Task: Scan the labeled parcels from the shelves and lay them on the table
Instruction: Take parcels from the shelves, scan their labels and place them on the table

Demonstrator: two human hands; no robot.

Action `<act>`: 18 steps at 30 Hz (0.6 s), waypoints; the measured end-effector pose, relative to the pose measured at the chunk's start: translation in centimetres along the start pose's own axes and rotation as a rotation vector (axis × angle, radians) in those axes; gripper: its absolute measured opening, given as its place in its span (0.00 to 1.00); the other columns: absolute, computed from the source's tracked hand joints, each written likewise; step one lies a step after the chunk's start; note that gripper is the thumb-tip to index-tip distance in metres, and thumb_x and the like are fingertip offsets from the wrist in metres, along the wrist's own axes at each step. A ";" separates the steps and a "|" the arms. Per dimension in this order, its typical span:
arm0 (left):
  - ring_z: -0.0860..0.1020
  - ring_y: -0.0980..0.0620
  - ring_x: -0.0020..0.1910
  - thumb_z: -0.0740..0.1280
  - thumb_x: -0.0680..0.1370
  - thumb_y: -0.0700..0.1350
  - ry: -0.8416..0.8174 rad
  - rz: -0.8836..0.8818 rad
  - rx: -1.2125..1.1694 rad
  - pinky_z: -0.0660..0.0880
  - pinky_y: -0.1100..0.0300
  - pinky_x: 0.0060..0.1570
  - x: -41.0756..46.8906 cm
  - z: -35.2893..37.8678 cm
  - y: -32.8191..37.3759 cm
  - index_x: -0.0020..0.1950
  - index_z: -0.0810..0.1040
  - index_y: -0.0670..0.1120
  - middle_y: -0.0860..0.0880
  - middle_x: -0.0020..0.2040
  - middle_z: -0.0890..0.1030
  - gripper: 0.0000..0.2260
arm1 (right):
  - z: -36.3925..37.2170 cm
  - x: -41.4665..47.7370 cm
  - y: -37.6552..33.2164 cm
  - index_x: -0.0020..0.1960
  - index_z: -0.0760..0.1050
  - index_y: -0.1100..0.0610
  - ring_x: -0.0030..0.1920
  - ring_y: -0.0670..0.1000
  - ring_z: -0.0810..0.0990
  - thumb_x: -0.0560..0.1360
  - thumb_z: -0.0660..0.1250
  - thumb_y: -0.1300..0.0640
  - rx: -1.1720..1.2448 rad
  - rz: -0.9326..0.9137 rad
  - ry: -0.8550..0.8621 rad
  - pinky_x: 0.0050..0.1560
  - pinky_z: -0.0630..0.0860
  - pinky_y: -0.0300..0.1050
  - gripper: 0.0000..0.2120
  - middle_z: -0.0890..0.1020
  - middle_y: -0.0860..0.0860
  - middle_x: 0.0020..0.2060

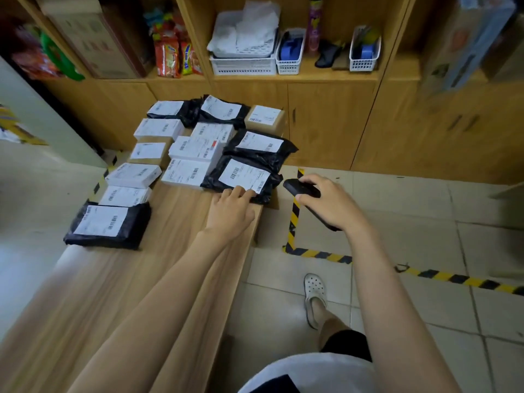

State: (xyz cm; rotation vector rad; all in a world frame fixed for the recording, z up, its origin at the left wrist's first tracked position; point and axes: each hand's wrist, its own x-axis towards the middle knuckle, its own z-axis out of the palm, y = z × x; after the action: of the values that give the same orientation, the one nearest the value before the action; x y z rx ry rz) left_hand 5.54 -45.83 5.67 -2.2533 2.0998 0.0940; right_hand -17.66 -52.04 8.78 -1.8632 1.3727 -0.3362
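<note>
Several labeled parcels lie in rows on the wooden table (175, 251): black bags, white boxes and brown boxes. The nearest right one is a black bag parcel (243, 177) with a white barcode label, lying at the table's right edge. My left hand (231, 208) rests its straight fingertips on that parcel's near edge. My right hand (329, 202) grips a black handheld scanner (300, 187) just right of the parcel, over the floor, its head pointing toward the label.
Another black bag parcel (109, 224) lies at the table's near left. Wooden shelves (295, 76) behind hold white baskets (243, 65), papers, snack packets and a spray can. Yellow-black tape (293, 219) marks the tiled floor. My foot in a white clog (314, 296) stands right of the table.
</note>
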 end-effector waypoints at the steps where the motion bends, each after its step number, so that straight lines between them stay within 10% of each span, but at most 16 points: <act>1: 0.72 0.42 0.63 0.64 0.78 0.49 -0.011 -0.023 -0.001 0.68 0.48 0.60 1.5 0.3 -0.5 0.69 0.71 0.50 0.47 0.64 0.75 0.20 | -0.2 1.9 0.0 0.71 0.70 0.44 0.66 0.54 0.74 0.77 0.66 0.45 0.003 -0.005 -0.018 0.62 0.74 0.57 0.22 0.75 0.48 0.69; 18: 0.51 0.40 0.78 0.77 0.71 0.50 -0.505 -0.147 0.215 0.56 0.43 0.75 20.5 7.1 -8.2 0.81 0.44 0.53 0.47 0.80 0.49 0.51 | -1.7 21.7 3.1 0.72 0.69 0.43 0.67 0.55 0.74 0.78 0.66 0.44 0.001 0.046 -0.311 0.64 0.73 0.55 0.23 0.74 0.49 0.70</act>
State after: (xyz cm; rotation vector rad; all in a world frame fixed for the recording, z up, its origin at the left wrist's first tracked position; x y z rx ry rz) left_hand 15.09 -65.05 -3.10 -1.9871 1.6005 0.3676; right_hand -12.58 -72.56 2.70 -1.7915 1.1986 -0.0206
